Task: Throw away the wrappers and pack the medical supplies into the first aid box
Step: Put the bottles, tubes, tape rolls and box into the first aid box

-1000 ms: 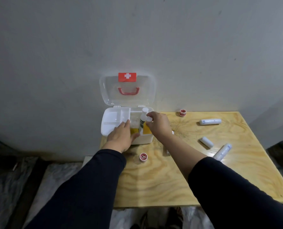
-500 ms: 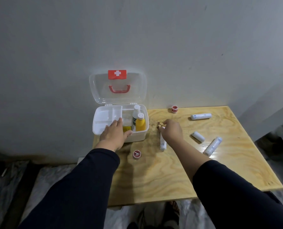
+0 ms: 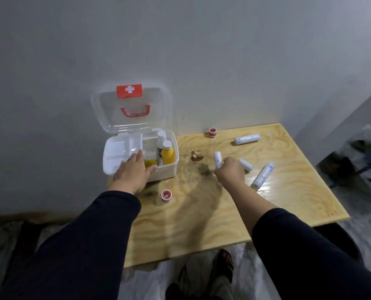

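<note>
The white first aid box stands open at the table's back left, its clear lid leaning on the wall. Inside stand a white bottle and a yellow bottle. My left hand rests flat on the box's front rim and tray. My right hand is closed around a white bandage roll, whose top sticks up above my fist. Three more white rolls lie to the right: one far back, a short one, a long one.
Two small red tape rolls lie on the wooden table, one at the back, one in front of the box. A small brown scrap lies right of the box. My foot in a sandal shows below the table's near edge.
My right hand left the bottles standing in the box, moved right across the table, and closed on a white bandage roll, tipping it upward. My left hand stayed on the box.
</note>
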{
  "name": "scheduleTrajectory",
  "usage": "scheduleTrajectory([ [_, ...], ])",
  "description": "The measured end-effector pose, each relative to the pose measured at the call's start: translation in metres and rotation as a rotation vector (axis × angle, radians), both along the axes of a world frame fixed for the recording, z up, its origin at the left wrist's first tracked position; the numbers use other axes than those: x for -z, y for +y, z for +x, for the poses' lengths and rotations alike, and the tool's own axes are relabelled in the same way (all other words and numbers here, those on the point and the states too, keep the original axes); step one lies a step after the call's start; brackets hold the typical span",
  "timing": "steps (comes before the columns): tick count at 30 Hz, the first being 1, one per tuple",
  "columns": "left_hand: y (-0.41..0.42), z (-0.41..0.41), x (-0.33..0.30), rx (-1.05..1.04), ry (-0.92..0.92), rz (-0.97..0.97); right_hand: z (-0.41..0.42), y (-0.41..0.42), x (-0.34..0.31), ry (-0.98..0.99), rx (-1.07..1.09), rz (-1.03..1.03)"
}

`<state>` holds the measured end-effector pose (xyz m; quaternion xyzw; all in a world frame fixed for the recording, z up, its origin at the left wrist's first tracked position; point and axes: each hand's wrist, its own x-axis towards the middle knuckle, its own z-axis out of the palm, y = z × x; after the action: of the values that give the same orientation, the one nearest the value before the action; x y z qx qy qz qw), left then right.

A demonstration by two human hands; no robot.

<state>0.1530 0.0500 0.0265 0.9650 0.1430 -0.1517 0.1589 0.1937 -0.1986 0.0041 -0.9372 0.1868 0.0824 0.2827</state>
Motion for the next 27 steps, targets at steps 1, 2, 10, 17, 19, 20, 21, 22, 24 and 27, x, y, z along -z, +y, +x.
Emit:
scheduleTrajectory([
  [1, 0.000, 0.000, 0.001, 0.001, -0.004, 0.001, 0.002, -0.011, -0.004, 0.002, 0.046, 0.015],
  [2, 0.001, 0.000, 0.002, 0.002, -0.007, 0.001, 0.003, -0.023, -0.007, 0.007, 0.091, 0.026],
  [10, 0.001, 0.001, 0.007, 0.006, -0.004, 0.019, 0.001, -0.095, -0.009, 0.018, 0.441, 0.134],
  [17, 0.006, 0.005, 0.016, 0.010, 0.002, 0.045, 0.002, -0.100, 0.011, -0.043, 0.525, 0.207],
  [19, 0.007, 0.005, 0.017, 0.015, 0.004, 0.054, 0.000, -0.100, 0.013, -0.057, 0.535, 0.221],
  [20, 0.007, 0.005, 0.017, 0.015, 0.005, 0.052, 0.000, -0.101, 0.014, -0.054, 0.542, 0.225],
  [21, 0.006, 0.006, 0.017, 0.014, 0.006, 0.046, 0.000, -0.101, 0.014, -0.055, 0.553, 0.224],
  [22, 0.006, 0.005, 0.017, 0.013, 0.005, 0.043, 0.000, -0.101, 0.013, -0.057, 0.565, 0.225],
  [24, 0.006, 0.006, 0.016, 0.012, 0.002, 0.039, -0.001, -0.101, 0.009, -0.068, 0.586, 0.247],
  [27, 0.006, 0.005, 0.015, 0.013, 0.007, 0.032, -0.001, -0.093, 0.001, -0.124, 0.597, 0.328],
])
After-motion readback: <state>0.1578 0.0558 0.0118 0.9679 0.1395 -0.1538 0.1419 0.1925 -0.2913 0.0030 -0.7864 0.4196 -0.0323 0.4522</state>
